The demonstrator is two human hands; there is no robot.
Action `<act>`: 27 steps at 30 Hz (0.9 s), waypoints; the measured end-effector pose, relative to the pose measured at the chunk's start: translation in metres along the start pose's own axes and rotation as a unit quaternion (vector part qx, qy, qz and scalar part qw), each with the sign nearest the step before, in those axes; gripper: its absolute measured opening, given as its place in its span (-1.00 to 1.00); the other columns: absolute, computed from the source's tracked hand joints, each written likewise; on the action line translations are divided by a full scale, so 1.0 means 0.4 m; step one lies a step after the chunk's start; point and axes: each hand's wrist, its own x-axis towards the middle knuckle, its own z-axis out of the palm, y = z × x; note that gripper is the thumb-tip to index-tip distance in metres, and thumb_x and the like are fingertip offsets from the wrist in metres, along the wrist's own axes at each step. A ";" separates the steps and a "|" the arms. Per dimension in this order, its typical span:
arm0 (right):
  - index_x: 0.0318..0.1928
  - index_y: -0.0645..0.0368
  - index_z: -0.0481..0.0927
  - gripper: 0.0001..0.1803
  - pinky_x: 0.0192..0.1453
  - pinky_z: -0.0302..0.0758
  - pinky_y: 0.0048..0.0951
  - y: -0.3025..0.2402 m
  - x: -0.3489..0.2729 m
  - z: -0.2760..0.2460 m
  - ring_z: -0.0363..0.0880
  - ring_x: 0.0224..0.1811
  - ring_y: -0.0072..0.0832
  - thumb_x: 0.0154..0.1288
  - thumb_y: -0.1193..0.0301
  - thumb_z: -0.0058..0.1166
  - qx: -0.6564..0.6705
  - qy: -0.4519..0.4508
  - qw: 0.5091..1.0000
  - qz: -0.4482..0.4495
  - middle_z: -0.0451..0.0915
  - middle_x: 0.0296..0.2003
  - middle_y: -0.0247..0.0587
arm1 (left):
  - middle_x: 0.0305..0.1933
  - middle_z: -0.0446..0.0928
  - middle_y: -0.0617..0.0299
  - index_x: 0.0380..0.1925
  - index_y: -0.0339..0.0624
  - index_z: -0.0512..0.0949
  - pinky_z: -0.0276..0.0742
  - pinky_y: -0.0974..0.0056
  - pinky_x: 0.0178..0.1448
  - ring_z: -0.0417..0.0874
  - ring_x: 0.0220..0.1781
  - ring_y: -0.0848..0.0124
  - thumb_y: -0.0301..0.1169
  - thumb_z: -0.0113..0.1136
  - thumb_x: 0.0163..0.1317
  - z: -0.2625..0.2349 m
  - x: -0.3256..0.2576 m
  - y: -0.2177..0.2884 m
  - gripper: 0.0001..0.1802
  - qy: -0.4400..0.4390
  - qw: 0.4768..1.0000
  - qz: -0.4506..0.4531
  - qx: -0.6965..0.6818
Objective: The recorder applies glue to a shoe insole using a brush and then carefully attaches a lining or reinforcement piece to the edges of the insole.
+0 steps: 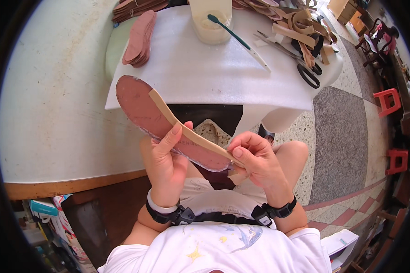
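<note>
A reddish-brown shoe insole [139,104] is held up slantwise over my lap, its wider end pointing to the far left. Along its right edge runs a tan strip [165,108] that reaches down to the near end. My left hand [166,166] grips the insole around its middle, thumb on the top face and fingers underneath. At the near end my right hand [257,161] is closed, thumb and fingers pinching the tan strip beside the insole's edge. A loose tail of the strip hangs below those fingers.
On the white-covered table [187,82] are a stack of insoles [141,38], a pale tub [205,34], a green-and-white stick [241,43], black-handled scissors [310,75] and a heap of tan strips [307,29]. A pale tabletop [68,104] spans my left; red stools [388,102] stand far right.
</note>
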 end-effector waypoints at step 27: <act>-0.35 0.25 0.63 -0.83 -0.21 0.38 -0.54 -0.030 0.048 0.050 0.48 -0.34 -0.60 0.18 0.38 0.25 -0.396 0.031 0.899 -0.183 0.57 -0.43 -0.32 | -0.33 0.62 0.15 -0.21 -0.25 0.57 0.62 0.22 -0.09 0.68 -0.28 0.35 -0.62 0.32 0.05 0.039 -0.005 0.011 -0.73 -0.117 0.970 0.021 0.210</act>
